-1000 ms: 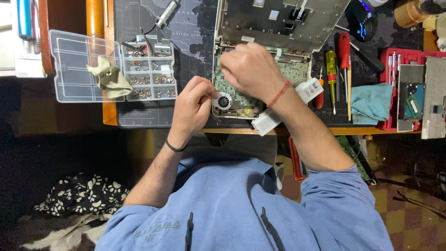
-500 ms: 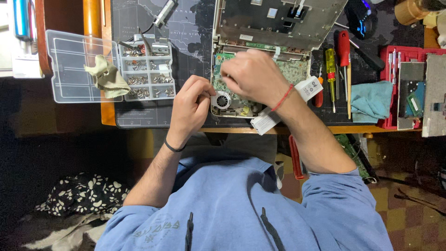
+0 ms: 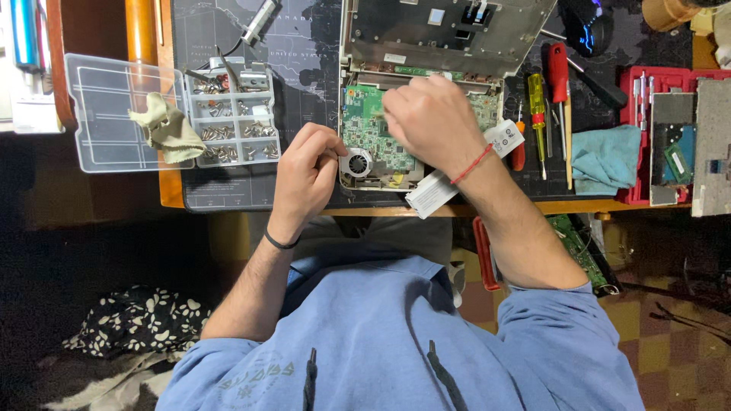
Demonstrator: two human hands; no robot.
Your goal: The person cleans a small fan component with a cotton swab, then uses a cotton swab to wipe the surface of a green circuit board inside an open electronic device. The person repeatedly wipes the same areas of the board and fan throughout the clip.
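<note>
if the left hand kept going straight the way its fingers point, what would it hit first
The left hand curls toward the opened laptop's corner, so its fingertips would most likely meet the round cooling fan on the green circuit board first. Height above the board is unclear from this overhead view.

Green circuit board (image 3: 371, 129) lies flat in opened laptop.
</note>
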